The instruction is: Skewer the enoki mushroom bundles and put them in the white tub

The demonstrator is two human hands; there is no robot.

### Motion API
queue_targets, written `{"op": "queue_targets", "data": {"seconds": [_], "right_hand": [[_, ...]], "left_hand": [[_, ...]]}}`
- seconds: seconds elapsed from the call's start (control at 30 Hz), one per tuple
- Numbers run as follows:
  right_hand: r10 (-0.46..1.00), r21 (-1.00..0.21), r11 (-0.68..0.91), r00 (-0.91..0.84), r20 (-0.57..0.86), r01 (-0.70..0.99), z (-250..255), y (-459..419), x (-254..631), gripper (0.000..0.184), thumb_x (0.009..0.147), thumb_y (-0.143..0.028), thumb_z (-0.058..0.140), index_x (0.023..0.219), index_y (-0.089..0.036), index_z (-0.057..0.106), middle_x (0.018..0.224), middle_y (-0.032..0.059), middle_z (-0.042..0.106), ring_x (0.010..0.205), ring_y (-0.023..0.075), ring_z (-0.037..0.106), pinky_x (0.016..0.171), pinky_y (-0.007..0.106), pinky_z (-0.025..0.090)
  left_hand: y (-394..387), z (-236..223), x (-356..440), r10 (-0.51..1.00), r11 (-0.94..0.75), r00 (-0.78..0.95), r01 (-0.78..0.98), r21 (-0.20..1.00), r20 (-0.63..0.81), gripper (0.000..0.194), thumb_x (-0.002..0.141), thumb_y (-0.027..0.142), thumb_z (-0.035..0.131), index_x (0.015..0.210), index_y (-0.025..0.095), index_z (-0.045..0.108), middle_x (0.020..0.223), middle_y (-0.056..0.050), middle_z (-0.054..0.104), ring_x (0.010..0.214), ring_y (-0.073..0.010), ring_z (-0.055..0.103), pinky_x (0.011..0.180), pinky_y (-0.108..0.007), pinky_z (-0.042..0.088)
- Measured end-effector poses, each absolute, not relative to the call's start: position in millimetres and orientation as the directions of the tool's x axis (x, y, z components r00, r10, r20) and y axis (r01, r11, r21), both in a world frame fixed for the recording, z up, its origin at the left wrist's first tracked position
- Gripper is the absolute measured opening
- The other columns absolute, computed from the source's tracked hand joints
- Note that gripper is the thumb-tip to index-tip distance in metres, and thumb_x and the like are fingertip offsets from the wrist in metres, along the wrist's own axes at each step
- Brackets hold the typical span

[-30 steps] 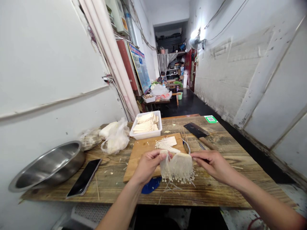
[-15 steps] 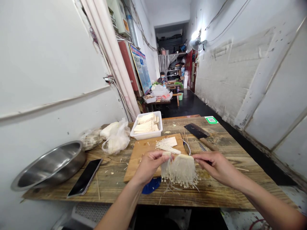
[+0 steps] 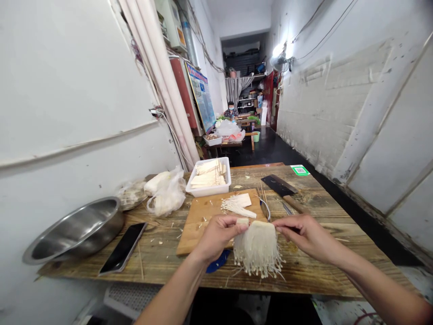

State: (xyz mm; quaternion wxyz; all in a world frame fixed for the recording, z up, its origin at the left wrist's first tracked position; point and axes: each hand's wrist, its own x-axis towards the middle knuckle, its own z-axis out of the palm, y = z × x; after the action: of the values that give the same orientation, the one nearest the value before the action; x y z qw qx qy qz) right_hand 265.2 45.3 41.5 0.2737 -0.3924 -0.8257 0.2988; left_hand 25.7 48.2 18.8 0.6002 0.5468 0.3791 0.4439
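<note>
My left hand [image 3: 223,234] pinches a narrow piece of enoki mushrooms by its cut base, against the left side of a wider enoki bunch [image 3: 260,248]. That bunch hangs caps down, its cut base on top, above the table's near side. At its upper right corner, the fingers of my right hand [image 3: 299,232] are closed together; whether they grip the bunch itself or a thin stick in it is hidden. Behind my hands, more enoki pieces [image 3: 238,204] lie on the wooden cutting board [image 3: 198,216]. A white tub [image 3: 207,189] beyond holds flat enoki portions.
A cleaver [image 3: 284,192] and thin sticks [image 3: 264,193] lie right of the board. To the left are a steel basin [image 3: 74,230], a phone [image 3: 123,248] and a plastic bag [image 3: 167,196]. A person [image 3: 231,110] sits at a far table.
My left hand has moved slightly right and down, bringing the narrow enoki piece up against the wider bunch. The gap between them has closed. My right hand has barely moved.
</note>
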Motion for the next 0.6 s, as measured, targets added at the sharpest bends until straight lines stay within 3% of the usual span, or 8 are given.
{"op": "queue_targets", "data": {"seconds": [0.23,0.43,0.6], "right_hand": [[0.819,-0.722,0.508,-0.522,0.236,0.470,41,46,261,0.028,0.091,-0.030,0.047,0.101,-0.021,0.071,0.079,0.0003,0.070,0.068,0.0135,0.060,0.061,0.023,0.046],[0.835,-0.736,0.496,-0.485,0.258,0.462,41,48,262,0.028,0.090,-0.030,0.047,0.096,-0.019,0.072,0.072,0.0009,0.068,0.064,0.0133,0.058,0.058,0.023,0.045],[0.835,-0.738,0.500,-0.478,0.272,0.453,40,48,262,0.028,0.089,-0.031,0.048,0.096,-0.019,0.072,0.075,0.0013,0.069,0.066,0.0141,0.060,0.060,0.023,0.046]], "left_hand": [[50,11,30,0.943,0.050,0.332,-0.190,0.981,0.016,0.024,0.068,0.036,0.075,0.079,0.014,0.075,0.077,-0.005,0.072,0.068,-0.0153,0.060,0.068,-0.026,0.044],[51,8,29,0.977,0.031,0.211,-0.288,0.957,0.031,0.036,0.067,0.037,0.077,0.097,0.018,0.074,0.091,-0.007,0.072,0.084,-0.0175,0.060,0.078,-0.027,0.045],[48,4,29,0.982,-0.033,0.168,-0.276,0.961,0.082,0.025,0.072,0.035,0.073,0.090,0.017,0.076,0.082,-0.006,0.072,0.075,-0.0148,0.058,0.073,-0.025,0.045]]}}
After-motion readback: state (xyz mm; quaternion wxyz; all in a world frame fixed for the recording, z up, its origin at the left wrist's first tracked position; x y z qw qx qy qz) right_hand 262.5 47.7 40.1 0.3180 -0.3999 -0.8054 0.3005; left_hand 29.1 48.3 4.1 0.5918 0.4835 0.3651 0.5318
